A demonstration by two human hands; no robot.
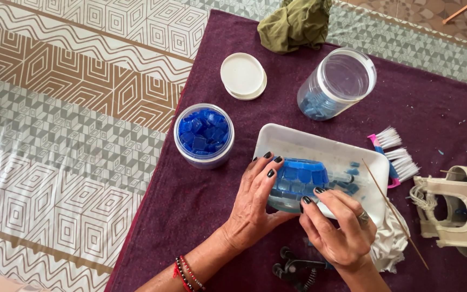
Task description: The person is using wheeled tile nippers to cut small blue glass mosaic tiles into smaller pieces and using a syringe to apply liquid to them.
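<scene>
Near edge of purple cloth [201, 216]: black nippers [294, 269] lying just below the R wrist, partly hidden. L hand [252, 208] w/ red bead bracelets at wrist, fingers curled round the left side of a glass jar [298, 184] clad in blue mosaic tiles, gripping it. R hand [337, 230], ring on one finger, fingertips pressed on the jar's near-right side; pinching a tile or just pressing, can't tell. Jar lies tilted on its side inside a white tray [304, 143], roughly mid-cloth, w/ a few loose blue tiles on the tray's right part. White rag [390, 243] sticks out from under the tray's near-right corner. Thin wooden stick [393, 211] runs diagonally off the tray's right edge, over the rag. Pink/blue brush [395, 157] w/ white bristles just right of tray. Cream fabric-covered object [460, 211] at the cloth's right edge, what it is unclear. Left of tray, near the cloth's left edge: open round tub [204, 135] full of dark-blue tiles. Further up: white lid [243, 75] flat on cloth, apart from tub. Right of lid, clear plastic jar [337, 84] on its side, mouth toward cam, light-blue tiles inside. Far edge: crumpled olive cloth [295, 24]. Purple cloth sits on a geometric-pattern mat [66, 135].
</scene>
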